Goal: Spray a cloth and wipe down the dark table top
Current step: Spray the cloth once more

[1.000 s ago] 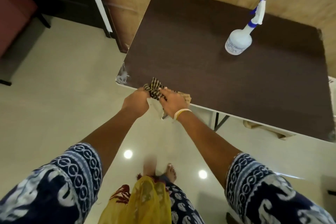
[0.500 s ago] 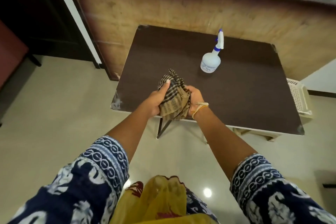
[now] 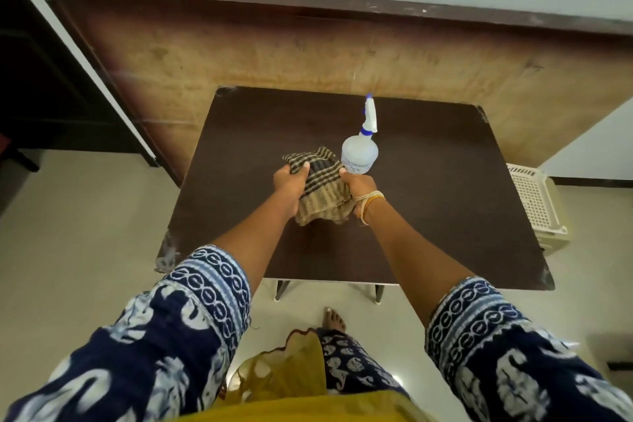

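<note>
A checked brown-and-black cloth is bunched between both hands over the middle of the dark table top. My left hand grips its left side, thumb on top. My right hand grips its right side; a bangle sits on that wrist. A translucent spray bottle with a white and blue trigger head stands upright on the table just beyond my right hand, close to the cloth.
A large wooden board leans against the wall behind the table. A white plastic basket sits on the floor to the right. A dark doorway lies at the left. My bare foot is under the table's near edge.
Both hands carried the cloth from the table's near left corner inward to the middle, beside the spray bottle. The view has tilted up and stepped closer to the table.
</note>
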The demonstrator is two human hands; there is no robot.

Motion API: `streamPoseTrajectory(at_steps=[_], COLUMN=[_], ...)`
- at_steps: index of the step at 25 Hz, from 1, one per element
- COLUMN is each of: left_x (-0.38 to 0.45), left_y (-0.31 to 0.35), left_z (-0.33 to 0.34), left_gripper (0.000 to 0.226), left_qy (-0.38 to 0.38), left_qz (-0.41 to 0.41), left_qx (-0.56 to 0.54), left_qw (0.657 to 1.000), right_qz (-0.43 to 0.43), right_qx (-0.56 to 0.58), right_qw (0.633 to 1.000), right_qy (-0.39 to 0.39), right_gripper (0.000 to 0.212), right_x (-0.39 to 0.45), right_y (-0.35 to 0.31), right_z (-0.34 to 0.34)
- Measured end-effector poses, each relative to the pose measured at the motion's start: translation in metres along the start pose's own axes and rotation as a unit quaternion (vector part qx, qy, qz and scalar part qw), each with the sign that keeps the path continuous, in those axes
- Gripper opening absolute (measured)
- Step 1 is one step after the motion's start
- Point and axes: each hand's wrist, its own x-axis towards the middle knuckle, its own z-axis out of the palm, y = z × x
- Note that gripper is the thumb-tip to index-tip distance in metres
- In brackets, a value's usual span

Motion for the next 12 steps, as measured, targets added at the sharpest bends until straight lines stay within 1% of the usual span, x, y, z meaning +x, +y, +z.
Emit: streamPoseTrajectory(at_steps=[2, 5, 6, 8, 9, 11, 12], left_x=[0.011, 0.029, 0.035, 0.044, 0.049, 0.060, 0.063], left_y=[0.006, 0.015, 0.018, 0.026, 0.031, 0.039, 0.043], left_z=[0.019, 0.042, 0.047, 0.053, 0.055, 0.053, 0.052], left_gripper=[0.023, 0.023, 0.023, 0.025, 0.026, 0.029, 0.030], left_qy=[0.008, 0.049, 0.061, 0.066, 0.065, 0.054, 0.046], left_qz=[-0.014, -0.019, -0.013, -0.008, -0.010, -0.029, -0.045], left_qx=[0.001, 0.043, 0.045, 0.030, 0.011, -0.025, -0.045], left_qw=[1.000, 0.998, 0.997, 0.997, 0.998, 0.998, 0.997], right_qz=[0.031, 0.103, 0.098, 0.032, -0.014, -0.091, -0.118], right_qx=[-0.004, 0.047, 0.045, -0.051, -0.109, -0.160, -0.169], right_qw=[0.999, 0.992, 0.991, 0.991, 0.988, 0.983, 0.978], right_qy=[0.020, 0.058, 0.081, 0.122, 0.108, 0.021, -0.023], right_gripper=[0.033, 0.035, 0.039, 0.059, 0.071, 0.086, 0.088], right_x=[0.021, 0.043, 0.055, 0.076, 0.085, 0.101, 0.110], right_y=[-0.009, -0.028, -0.032, -0.039, -0.045, -0.055, -0.058], right_z=[-0.013, -0.035, -0.043, -0.055, -0.057, -0.054, -0.051])
